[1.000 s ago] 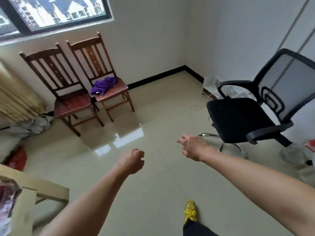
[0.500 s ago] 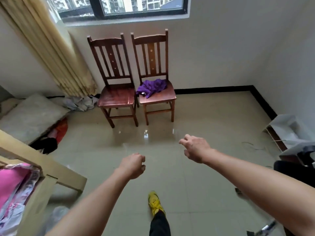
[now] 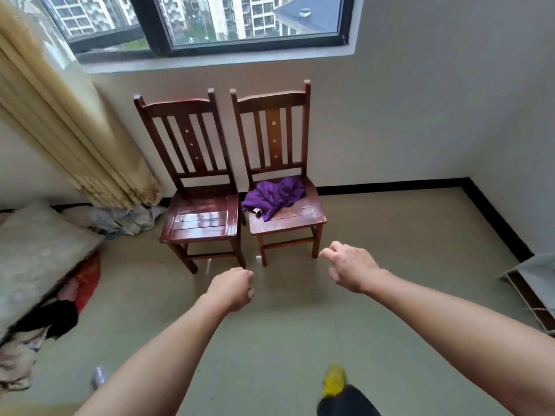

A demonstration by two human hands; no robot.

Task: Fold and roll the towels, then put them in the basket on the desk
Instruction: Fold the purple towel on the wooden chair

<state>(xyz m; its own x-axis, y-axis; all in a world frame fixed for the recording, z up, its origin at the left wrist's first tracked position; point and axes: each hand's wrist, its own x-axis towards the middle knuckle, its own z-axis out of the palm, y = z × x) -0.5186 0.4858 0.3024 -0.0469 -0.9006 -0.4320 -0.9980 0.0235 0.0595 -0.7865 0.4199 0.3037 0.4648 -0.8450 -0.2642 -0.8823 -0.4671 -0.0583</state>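
Observation:
A crumpled purple towel [image 3: 274, 195] lies on the seat of the right wooden chair [image 3: 303, 216] by the wall under the window. Both my arms reach forward over the floor, short of the chairs. My left hand [image 3: 234, 288] is curled into a fist and holds nothing, in front of the gap between the chairs. My right hand [image 3: 350, 267] hangs with loosely bent fingers, empty, just before the right chair's front leg. Neither basket nor desk shows in this view.
An empty left wooden chair [image 3: 201, 220] stands beside the right one. A beige curtain [image 3: 69, 130] hangs at the left, above a grey mattress [image 3: 36, 253] and piled clothes [image 3: 60, 313]. A white shelf unit [image 3: 534, 283] is at the right edge. My yellow shoe [image 3: 333, 382] is on the tiled floor.
The view has swung left and moved closer to the two chairs; the black office chair has left the frame. Both hands stay empty and held out in front.

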